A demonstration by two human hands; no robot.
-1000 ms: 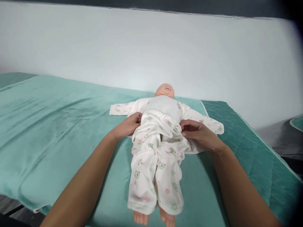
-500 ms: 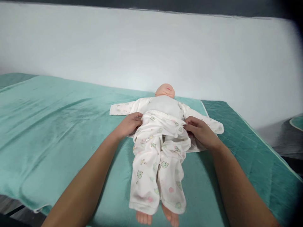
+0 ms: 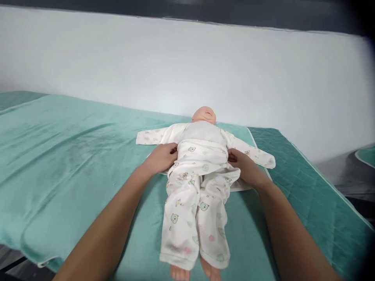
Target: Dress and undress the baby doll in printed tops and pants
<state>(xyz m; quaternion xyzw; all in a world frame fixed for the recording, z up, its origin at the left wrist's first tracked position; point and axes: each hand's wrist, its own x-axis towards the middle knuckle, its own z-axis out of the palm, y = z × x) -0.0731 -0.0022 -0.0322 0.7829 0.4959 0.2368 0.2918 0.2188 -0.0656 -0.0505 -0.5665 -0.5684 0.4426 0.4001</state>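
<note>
1. While both bare hands work at the waist, the peach-skinned baby doll with a soft grey torso [image 3: 202, 132] lies face up, its head toward the wall.
2. White cotton trousers printed with green animal faces [image 3: 183, 218] reach from the belly to the ankles, so both legs are covered; bare feet [image 3: 180, 273] show beneath the cuffs.
3. Not yet settled: the cloth is bunched around the thighs and juts out at one hip, and the white long-sleeved printed shirt [image 3: 152, 136] lies open, sleeves spread.
4. The left hand [image 3: 164, 157] and right hand [image 3: 244, 167] curl narrowly against opposite sides of the trousers; with fingertips hidden, I cannot tell whether they pinch the fabric.
5. Underneath is a smooth, lightly creased teal cover [image 3: 88, 175], beside a darker green quilted mat [image 3: 295, 168].
6. Behind rises a plain white wall [image 3: 175, 66], topped by a dark band [image 3: 187, 9].
</note>
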